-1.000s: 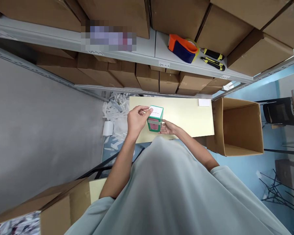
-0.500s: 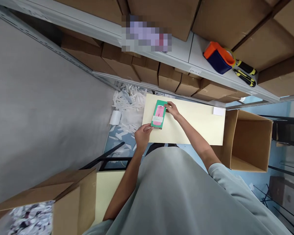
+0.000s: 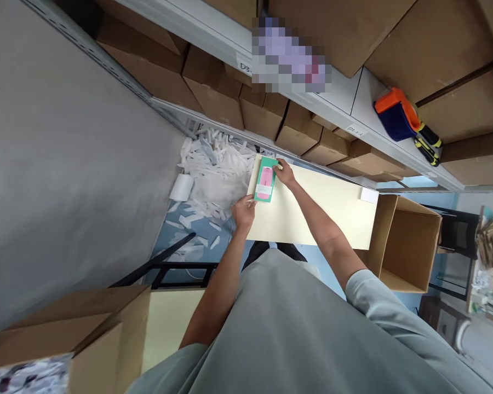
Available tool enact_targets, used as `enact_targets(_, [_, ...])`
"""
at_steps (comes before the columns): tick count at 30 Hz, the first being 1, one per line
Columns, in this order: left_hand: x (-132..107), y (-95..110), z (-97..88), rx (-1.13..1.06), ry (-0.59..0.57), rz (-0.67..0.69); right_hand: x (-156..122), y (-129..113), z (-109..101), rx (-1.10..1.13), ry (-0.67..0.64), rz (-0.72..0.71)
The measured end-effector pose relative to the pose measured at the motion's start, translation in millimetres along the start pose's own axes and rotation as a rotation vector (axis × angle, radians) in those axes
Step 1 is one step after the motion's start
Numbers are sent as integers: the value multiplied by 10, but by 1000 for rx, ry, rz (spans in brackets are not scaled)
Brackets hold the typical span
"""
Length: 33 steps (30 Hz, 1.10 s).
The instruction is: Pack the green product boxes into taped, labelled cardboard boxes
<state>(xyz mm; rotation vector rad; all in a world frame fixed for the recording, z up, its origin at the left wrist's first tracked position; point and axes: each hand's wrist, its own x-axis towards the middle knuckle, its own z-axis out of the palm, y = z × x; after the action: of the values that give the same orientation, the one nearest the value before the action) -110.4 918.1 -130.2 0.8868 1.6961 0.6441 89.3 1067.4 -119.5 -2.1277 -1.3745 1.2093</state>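
A green box with a pink picture (image 3: 265,179) lies flat near the left end of a pale yellow table (image 3: 320,208). My right hand (image 3: 286,173) rests on the box's far right edge, fingers closed against it. My left hand (image 3: 244,212) is at the table's left edge just below the box, fingers curled in a pinch; what it holds, if anything, is too small to make out.
A heap of white paper strips (image 3: 216,169) and a small white roll (image 3: 181,187) lie on the floor left of the table. An open cardboard box (image 3: 406,241) stands at the table's right. Shelves hold brown cartons (image 3: 267,117), a tape dispenser (image 3: 396,115) and cutters (image 3: 429,145). A white card (image 3: 368,195) lies on the table.
The green box went from standing upright in both hands to lying flat on the table. My left hand came off it toward the table's edge; my right moved to its far end.
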Motion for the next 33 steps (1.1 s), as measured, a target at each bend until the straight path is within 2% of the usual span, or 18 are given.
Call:
enact_targets(3, [-149,58,-97,-42,76,6,-194,-90,-94,12,54,-33])
enact_targets(7, [-492,154,-304,-164,166,72,-737,-204,-303,84,79,-166])
enact_targets(10, [-798,202,-495,-257,282,130,-1197,-228,-433,120,-3,-260])
enact_targets(13, [-1187,186,-716,-349,423,206,-1600,-230,-436,156,-121,-354])
enact_targets(16, [-1705,56,-921,-391,582,234,-1963,-243,-252,167,-290,-423])
enact_targets(19, [-2325,-173,-1030,-424,737,210,-2362,-265,84,165,-506,-463])
enact_targets(23, [-3201,-524,-1005,-508,904,146,-2986,-271,539,158,-807,-492])
enact_targets(26, [-3799,-795,-957,-561,1022,100,-3450,-250,781,110,-966,-504])
enact_targets(29, [-4294,-1100,-970,-625,1157,43,-3893,-239,973,37,-1079,-536])
enact_targets(33, [-4874,-1570,-1120,-730,1326,5,-4563,-266,1294,-60,-1245,-617])
